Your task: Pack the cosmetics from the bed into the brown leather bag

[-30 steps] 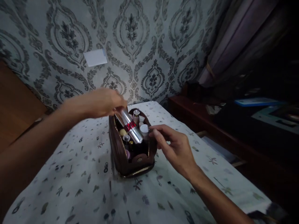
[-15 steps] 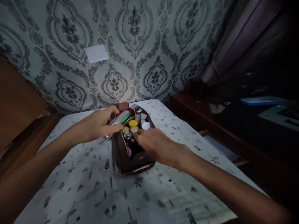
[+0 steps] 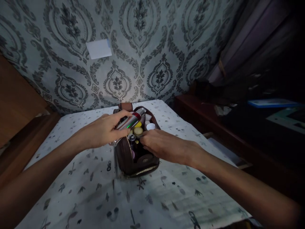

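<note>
A brown zippered pouch (image 3: pixel 140 167) stands open on the patterned tablecloth (image 3: pixel 95 190), packed with several small bottles and jars. My left hand (image 3: pixel 105 130) grips a shiny silver tube (image 3: pixel 130 121) with a red band, held slanted over the pouch's left rim. My right hand (image 3: pixel 162 144) reaches in from the right, its fingers curled and pinched at the small caps (image 3: pixel 138 131) in the pouch's middle. What those fingers hold, if anything, is hidden. A white cap (image 3: pixel 151 126) shows just behind them.
Patterned wallpaper with a white plate (image 3: pixel 98 48) rises behind the table. A wooden bedframe or bench (image 3: pixel 14 127) lies at the left. At the right stands a dark low cabinet (image 3: pixel 214 124) with papers, and a curtain hangs above it.
My left hand has brought the silver tube down from above the pouch to its left rim. My right hand moved from the pouch's right side into the opening among the caps.
</note>
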A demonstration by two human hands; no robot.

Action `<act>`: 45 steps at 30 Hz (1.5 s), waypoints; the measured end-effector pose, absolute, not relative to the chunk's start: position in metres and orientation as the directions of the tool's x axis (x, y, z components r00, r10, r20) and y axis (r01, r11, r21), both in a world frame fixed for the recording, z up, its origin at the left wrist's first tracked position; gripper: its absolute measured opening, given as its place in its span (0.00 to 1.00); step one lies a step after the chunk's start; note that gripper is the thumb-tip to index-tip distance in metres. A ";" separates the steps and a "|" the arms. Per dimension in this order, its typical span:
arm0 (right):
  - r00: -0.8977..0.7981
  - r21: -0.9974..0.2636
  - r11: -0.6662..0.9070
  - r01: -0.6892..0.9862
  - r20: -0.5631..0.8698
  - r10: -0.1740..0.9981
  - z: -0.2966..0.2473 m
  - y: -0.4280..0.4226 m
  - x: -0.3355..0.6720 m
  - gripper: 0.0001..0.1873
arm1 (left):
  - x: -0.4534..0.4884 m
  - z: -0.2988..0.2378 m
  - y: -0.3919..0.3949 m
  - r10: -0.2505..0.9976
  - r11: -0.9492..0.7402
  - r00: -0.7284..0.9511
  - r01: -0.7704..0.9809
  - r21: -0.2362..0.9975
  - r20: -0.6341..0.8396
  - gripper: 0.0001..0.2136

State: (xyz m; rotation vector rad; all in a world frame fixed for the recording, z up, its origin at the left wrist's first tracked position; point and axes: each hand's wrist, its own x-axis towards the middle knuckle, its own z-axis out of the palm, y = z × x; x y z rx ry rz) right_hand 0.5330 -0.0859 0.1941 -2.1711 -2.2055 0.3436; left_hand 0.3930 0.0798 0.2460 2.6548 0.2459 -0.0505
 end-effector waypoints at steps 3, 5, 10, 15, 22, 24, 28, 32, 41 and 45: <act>0.004 -0.089 -0.011 0.996 -0.085 0.996 0.190 -0.083 0.528 0.10 | 0.393 0.245 0.077 0.174 -0.873 0.983 0.181 0.452 -0.057 0.22; 0.017 0.006 -0.017 1.000 -0.040 0.999 0.187 -0.080 0.524 0.09 | 0.392 0.245 0.076 0.172 -0.871 0.984 0.173 0.459 -0.044 0.22; 0.010 0.127 -0.014 0.992 0.030 0.999 0.184 -0.068 0.518 0.08 | 0.391 0.245 0.077 0.163 -0.865 0.986 0.158 0.476 -0.033 0.21; -0.027 0.093 0.026 0.995 0.007 1.000 0.188 -0.053 0.515 0.09 | 0.391 0.245 0.078 0.174 -0.866 0.984 0.166 0.472 -0.026 0.20; -0.049 0.016 0.050 0.999 -0.031 0.998 0.189 -0.039 0.521 0.09 | 0.389 0.242 0.084 0.215 -0.851 0.976 0.199 0.486 -0.023 0.21; -0.058 -0.065 0.056 0.996 -0.032 0.998 0.191 -0.039 0.525 0.10 | 0.388 0.241 0.086 0.218 -0.839 0.976 0.194 0.509 -0.012 0.22; -0.024 -0.313 0.036 0.949 0.041 0.999 0.197 -0.040 0.534 0.04 | 0.389 0.242 0.092 0.231 -0.814 0.972 0.167 0.556 0.048 0.22; 0.079 -0.564 -0.012 0.826 0.094 0.992 0.207 -0.047 0.544 0.02 | 0.386 0.245 0.096 0.270 -0.754 0.962 0.192 0.628 0.030 0.24; 0.112 -0.651 0.029 0.759 0.174 0.978 0.236 -0.083 0.554 0.07 | 0.382 0.239 0.099 0.285 -0.698 0.958 0.213 0.683 -0.008 0.25; 0.102 -0.602 -0.012 0.798 0.115 0.988 0.229 -0.093 0.549 0.04 | 0.384 0.238 0.098 0.283 -0.701 0.959 0.217 0.679 -0.014 0.25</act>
